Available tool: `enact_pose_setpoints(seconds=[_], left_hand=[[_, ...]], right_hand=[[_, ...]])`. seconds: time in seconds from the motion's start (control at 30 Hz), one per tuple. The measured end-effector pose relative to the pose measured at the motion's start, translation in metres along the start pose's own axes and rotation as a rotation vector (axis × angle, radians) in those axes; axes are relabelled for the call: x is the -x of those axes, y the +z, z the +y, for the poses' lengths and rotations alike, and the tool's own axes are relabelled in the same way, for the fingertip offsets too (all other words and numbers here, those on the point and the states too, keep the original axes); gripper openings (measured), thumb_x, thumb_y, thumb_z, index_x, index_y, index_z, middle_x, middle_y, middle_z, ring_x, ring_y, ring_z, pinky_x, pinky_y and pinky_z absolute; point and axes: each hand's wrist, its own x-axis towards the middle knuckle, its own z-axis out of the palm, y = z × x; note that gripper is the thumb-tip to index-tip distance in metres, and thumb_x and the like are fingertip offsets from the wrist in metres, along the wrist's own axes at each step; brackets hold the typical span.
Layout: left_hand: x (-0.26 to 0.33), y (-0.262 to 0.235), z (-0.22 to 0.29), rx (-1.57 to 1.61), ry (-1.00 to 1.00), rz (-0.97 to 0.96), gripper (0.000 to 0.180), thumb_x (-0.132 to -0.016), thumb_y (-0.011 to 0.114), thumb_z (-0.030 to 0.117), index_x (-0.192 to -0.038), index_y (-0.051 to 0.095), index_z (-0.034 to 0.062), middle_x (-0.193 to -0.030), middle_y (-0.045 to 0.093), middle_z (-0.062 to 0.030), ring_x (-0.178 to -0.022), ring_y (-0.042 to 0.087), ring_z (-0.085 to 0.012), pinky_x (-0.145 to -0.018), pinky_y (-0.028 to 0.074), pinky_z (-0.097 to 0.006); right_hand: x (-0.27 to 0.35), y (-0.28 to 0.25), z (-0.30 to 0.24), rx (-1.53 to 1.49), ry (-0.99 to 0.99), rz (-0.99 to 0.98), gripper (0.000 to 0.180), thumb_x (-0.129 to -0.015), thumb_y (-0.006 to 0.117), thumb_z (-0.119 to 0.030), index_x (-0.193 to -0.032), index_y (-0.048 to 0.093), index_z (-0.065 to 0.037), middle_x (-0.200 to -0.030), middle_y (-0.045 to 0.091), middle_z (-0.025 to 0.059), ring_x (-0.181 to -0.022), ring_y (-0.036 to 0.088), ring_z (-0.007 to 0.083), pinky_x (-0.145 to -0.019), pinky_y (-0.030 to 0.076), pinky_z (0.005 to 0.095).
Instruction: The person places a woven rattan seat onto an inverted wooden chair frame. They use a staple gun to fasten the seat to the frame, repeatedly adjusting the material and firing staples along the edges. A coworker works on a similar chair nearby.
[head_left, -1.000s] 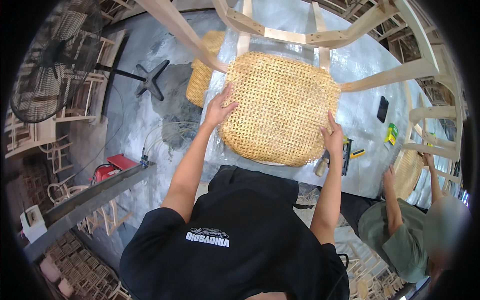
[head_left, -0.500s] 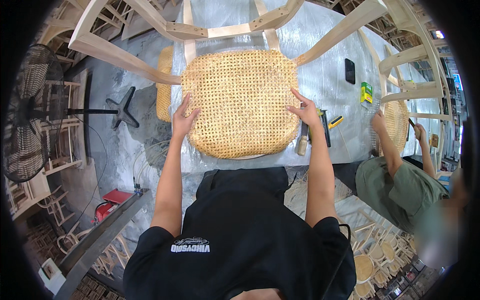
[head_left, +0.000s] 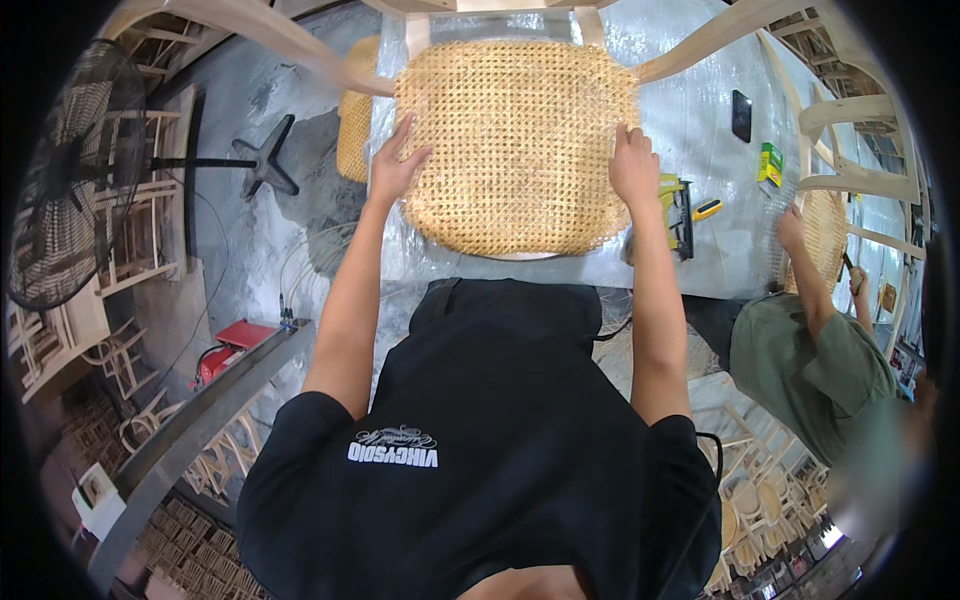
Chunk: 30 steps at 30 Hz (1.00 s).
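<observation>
A woven cane seat (head_left: 518, 150) lies flat in front of me, on a pale wooden chair frame (head_left: 715, 42) that reaches toward the far side. My left hand (head_left: 396, 168) is at the seat's left edge, with thumb and fingers apart and the thumb over the weave. At the right edge, my right hand (head_left: 634, 168) has its fingers bent and close together against the cane rim. What its fingertips do under the rim is hidden. Just right of that hand are a black and yellow-green tool (head_left: 682, 218) and a yellow utility knife (head_left: 707, 210).
Plastic film covers the table (head_left: 700, 165). A phone (head_left: 741, 116) and a green-yellow box (head_left: 769, 166) lie there. At right, a co-worker (head_left: 800, 345) handles another cane seat (head_left: 822, 235), a dark tool in one hand. A fan base (head_left: 266, 156) stands on the left floor.
The whole view has shifted, so the seat and table appear higher and farther right. My right hand's fingers, spread before, are now bent together at the seat's edge. My left hand stays spread.
</observation>
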Motion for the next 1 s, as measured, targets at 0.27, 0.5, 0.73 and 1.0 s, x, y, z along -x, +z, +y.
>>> enact_pose_setpoints(seconds=[0.27,0.5,0.73,1.0], left_hand=[[0.008,-0.006,-0.004,0.002,-0.041,0.008,0.077,-0.084,0.083,0.028,-0.152,0.048,0.0197,-0.15,0.052,-0.0166,-0.139,0.049,-0.0262,-0.114,0.039,-0.035],[0.0,-0.001,-0.006,0.002,-0.01,0.002,0.076,-0.085,0.082,0.031,-0.152,0.048,0.025,-0.15,0.053,-0.0154,-0.139,0.05,-0.0274,-0.114,0.04,-0.037],[0.002,-0.002,-0.01,-0.002,-0.026,-0.004,0.078,-0.083,0.083,0.033,-0.152,0.047,0.0251,-0.149,0.053,-0.0156,-0.138,0.051,-0.0271,-0.113,0.041,-0.036],[0.0,-0.004,-0.011,-0.037,-0.061,-0.009,0.078,-0.083,0.084,0.035,-0.151,0.048,0.0276,-0.149,0.053,-0.015,-0.138,0.051,-0.0264,-0.113,0.041,-0.036]], right_hand=[[0.034,0.004,-0.039,-0.091,-0.01,-0.098,0.112,-0.076,0.082,-0.041,-0.157,0.018,0.001,-0.13,0.048,0.0343,-0.123,0.048,0.0525,-0.101,0.046,0.0558],[0.08,0.025,-0.071,-0.011,-0.011,-0.204,0.157,-0.044,0.094,-0.063,-0.164,0.003,-0.021,-0.166,-0.005,0.0294,-0.144,-0.005,0.0665,-0.117,0.015,0.0711],[0.084,0.033,-0.075,0.025,-0.014,-0.231,0.158,-0.041,0.094,-0.063,-0.164,0.003,-0.024,-0.167,-0.005,0.0267,-0.144,-0.008,0.0667,-0.117,0.007,0.0719],[0.088,0.036,-0.075,0.044,-0.058,-0.148,0.155,-0.041,0.093,-0.064,-0.164,0.008,-0.023,-0.167,-0.003,0.0266,-0.144,-0.007,0.0668,-0.118,0.007,0.0717]])
